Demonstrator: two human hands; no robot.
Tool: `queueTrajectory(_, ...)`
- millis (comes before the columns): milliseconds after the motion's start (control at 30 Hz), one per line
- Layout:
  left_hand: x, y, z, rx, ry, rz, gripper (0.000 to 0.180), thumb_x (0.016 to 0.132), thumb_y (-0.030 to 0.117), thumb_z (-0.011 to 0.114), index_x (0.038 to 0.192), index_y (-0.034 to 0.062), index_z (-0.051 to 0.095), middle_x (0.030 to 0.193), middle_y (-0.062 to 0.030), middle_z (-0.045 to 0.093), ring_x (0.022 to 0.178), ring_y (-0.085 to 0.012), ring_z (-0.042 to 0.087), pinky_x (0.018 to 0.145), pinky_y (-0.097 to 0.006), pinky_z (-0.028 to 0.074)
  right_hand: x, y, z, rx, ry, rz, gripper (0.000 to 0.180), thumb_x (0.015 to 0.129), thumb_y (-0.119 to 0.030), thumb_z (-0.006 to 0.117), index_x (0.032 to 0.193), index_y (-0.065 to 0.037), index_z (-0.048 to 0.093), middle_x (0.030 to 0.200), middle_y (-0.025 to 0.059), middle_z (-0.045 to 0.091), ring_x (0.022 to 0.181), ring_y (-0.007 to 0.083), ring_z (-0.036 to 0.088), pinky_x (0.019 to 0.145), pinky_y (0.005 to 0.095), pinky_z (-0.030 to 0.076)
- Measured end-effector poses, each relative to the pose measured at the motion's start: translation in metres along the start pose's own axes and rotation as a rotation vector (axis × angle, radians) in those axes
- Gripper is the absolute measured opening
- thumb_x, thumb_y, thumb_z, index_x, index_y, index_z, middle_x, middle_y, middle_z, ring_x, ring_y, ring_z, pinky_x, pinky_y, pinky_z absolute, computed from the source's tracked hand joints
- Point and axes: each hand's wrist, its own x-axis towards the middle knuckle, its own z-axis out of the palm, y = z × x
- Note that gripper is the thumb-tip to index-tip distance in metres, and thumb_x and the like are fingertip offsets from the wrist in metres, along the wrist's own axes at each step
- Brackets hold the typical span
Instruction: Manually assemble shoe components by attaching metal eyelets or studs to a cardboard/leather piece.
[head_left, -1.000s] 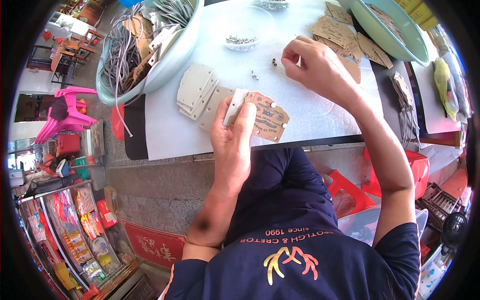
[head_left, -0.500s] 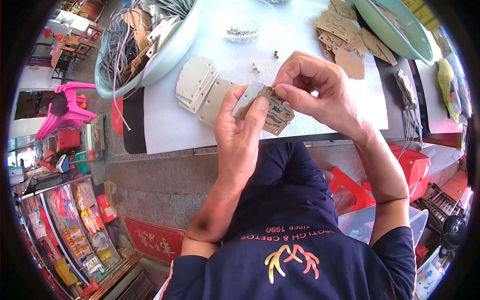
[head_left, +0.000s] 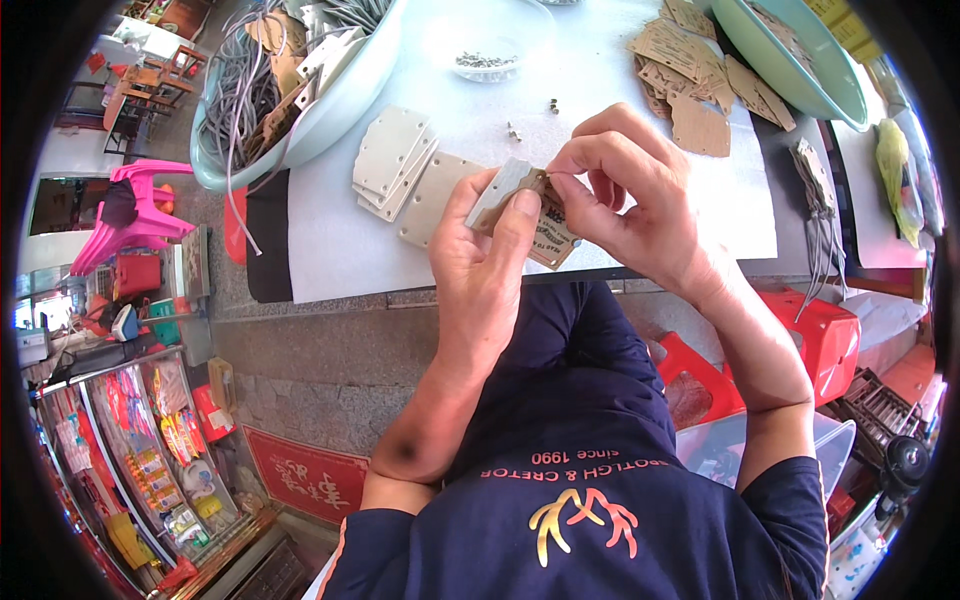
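Both hands meet on one small board, held above the near edge of the tabletop.

Your left hand (head_left: pixel 480 260) comes up from below with the thumb pressed on the face of a thin grey-and-tan board (head_left: pixel 520 205), clamping it tilted just over the tabletop (head_left: pixel 330 250) edge. Your right hand (head_left: pixel 630 200) arches in from the right, thumb and forefinger pinched together at the board's upper corner; what they pinch is too small to make out. Open white surface lies left of the hands, near the stack of pale plates (head_left: pixel 395 160). Well beyond, a clear dish of small metal parts (head_left: pixel 485 62) and two loose parts (head_left: pixel 530 118) sit apart from it. Brown tags (head_left: pixel 690 70) crowd the far right. The pale green basin of cables (head_left: pixel 290 90) is cut off at the top edge. Your fingers hide much of the board.
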Motion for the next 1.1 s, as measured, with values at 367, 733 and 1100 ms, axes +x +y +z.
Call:
queueTrajectory(367,0.0007,-0.0023,-0.0004,0.071,0.021,0.008,0.028,0.096,0.009,0.056,0.120,-0.0045,0.048,0.104,-0.0099,0.063,0.091,-0.0081,0.059,0.076,-0.022,0.049,-0.0052,0.0056,0.0054,-0.178,0.076,-0.184,0.017,0.075,0.000,0.074,0.090,-0.004,0.066,0.084,0.0052,0.060,0.057,0.0110,0.056,0.049,0.0234,0.047)
queueTrajectory(733,0.0017,-0.0046,0.0002,0.089,0.020,0.005,0.029,0.095,0.008,0.057,0.120,-0.0047,0.048,0.101,-0.0086,0.063,0.087,-0.0074,0.059,0.072,-0.022,0.049,-0.0059,0.0048,0.0071,-0.173,0.095,-0.140,0.018,0.075,0.000,0.074,0.090,-0.004,0.064,0.086,0.0055,0.060,0.059,0.0113,0.056,0.048,0.0236,0.047)
queueTrajectory(1100,0.0014,-0.0064,0.0013,0.084,-0.004,0.009,0.025,0.096,0.007,0.055,0.118,-0.0038,0.049,0.100,-0.0063,0.061,0.086,-0.0050,0.057,0.069,-0.019,0.048,-0.0058,0.0008,0.0076,-0.029,0.050,0.048,0.011,0.078,0.000,0.069,0.084,-0.003,0.061,0.084,0.0033,0.058,0.058,0.0075,0.052,0.051,0.0220,0.043)
